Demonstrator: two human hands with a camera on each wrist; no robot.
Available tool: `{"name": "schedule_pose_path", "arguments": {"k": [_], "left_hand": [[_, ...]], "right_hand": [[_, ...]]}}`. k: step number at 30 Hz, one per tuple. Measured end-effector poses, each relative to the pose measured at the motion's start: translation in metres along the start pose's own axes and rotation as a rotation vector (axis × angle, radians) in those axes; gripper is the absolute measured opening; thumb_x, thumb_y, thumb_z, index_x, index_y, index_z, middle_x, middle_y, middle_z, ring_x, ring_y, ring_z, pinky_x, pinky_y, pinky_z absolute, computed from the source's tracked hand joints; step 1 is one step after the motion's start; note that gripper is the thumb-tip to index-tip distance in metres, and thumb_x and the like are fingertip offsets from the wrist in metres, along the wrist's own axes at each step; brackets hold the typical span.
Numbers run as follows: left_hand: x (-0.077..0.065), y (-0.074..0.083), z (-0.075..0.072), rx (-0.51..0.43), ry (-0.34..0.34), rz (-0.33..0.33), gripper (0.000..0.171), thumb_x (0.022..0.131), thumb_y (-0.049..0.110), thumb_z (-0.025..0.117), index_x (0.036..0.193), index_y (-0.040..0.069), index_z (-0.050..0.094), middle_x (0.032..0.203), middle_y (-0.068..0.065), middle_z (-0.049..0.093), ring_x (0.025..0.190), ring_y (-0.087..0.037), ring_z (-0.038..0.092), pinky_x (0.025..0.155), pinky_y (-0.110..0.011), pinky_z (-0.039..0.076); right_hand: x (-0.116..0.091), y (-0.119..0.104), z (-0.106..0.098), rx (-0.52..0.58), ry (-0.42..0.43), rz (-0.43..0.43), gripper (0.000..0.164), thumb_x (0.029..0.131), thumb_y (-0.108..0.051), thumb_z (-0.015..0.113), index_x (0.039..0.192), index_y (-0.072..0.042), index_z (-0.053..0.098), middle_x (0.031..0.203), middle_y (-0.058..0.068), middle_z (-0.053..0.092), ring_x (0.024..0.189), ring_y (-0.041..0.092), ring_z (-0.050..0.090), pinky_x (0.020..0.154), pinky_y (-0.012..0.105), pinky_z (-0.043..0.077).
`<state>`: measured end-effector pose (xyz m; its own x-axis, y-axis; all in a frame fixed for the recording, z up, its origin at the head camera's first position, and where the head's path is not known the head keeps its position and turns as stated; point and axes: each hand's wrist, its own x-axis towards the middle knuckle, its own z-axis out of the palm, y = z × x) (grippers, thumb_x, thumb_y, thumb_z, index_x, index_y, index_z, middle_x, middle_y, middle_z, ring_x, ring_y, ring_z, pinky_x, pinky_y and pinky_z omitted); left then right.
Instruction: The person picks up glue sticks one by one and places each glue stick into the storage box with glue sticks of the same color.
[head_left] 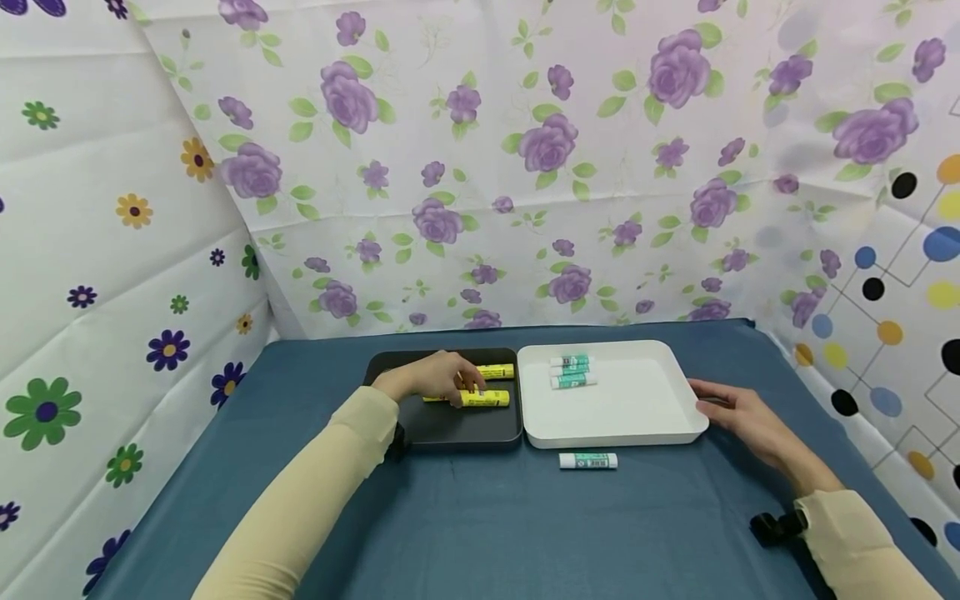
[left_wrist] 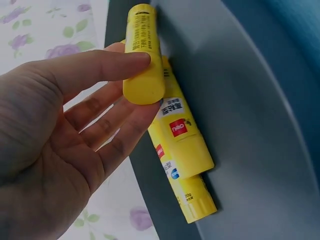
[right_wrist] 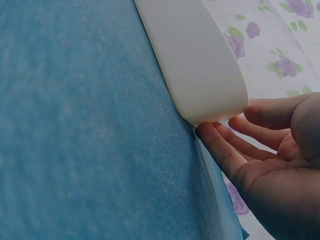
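Note:
Between thumb and fingers, my left hand [head_left: 442,375] pinches a yellow glue stick [left_wrist: 145,90] above the black tray [head_left: 446,429]. Beyond it in the left wrist view lie a second yellow glue stick [left_wrist: 187,150] and a third glue stick [left_wrist: 195,200], partly overlapped. My right hand [head_left: 750,421] touches the right edge of the white tray [head_left: 630,408]; thumb and fingertips rest against its end wall in the right wrist view, fingers fairly straight. Several small white-and-green sticks [head_left: 573,381] lie in the white tray's upper left.
One more white-and-green stick [head_left: 588,461] lies on the blue tablecloth [head_left: 525,533] in front of the white tray. Both trays stand side by side near the table's back edge. A flowered curtain [head_left: 480,167] rises behind, with patterned sheets at both sides.

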<state>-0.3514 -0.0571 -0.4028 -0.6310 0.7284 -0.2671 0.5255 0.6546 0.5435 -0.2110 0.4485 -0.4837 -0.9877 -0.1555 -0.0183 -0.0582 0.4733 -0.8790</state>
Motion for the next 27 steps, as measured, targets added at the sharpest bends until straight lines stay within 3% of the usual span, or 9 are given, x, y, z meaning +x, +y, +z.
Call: {"name": "schedule_pose_path", "arguments": {"k": [6,20,27], "left_hand": [[0.004,0.005,0.006,0.076,-0.018,0.000,0.049,0.088,-0.012,0.071,0.128,0.016,0.072,0.116,-0.003,0.069,0.107,-0.019,0.063,0.090,-0.038,0.057],[0.005,0.014,0.013,0.170,0.004,-0.021,0.049,0.087,-0.015,0.074,0.124,0.017,0.068,0.110,-0.005,0.064,0.097,-0.019,0.058,0.086,-0.037,0.056],[0.006,0.011,0.012,0.173,0.031,-0.019,0.044,0.088,-0.010,0.075,0.121,0.018,0.069,0.107,-0.005,0.062,0.095,-0.019,0.056,0.084,-0.034,0.054]], "right_hand": [[0.001,-0.001,0.001,-0.007,-0.002,0.005,0.062,0.111,-0.031,0.055,0.161,-0.001,0.036,0.160,0.030,0.038,0.127,0.000,0.049,0.092,0.014,0.050],[0.001,-0.001,0.000,0.004,0.003,0.000,0.062,0.111,-0.030,0.054,0.160,0.002,0.035,0.160,0.031,0.037,0.117,-0.015,0.046,0.091,0.015,0.050],[0.000,0.000,0.000,-0.003,0.004,0.007,0.062,0.110,-0.032,0.055,0.160,0.001,0.036,0.160,0.030,0.037,0.117,-0.014,0.044,0.091,0.015,0.049]]}}
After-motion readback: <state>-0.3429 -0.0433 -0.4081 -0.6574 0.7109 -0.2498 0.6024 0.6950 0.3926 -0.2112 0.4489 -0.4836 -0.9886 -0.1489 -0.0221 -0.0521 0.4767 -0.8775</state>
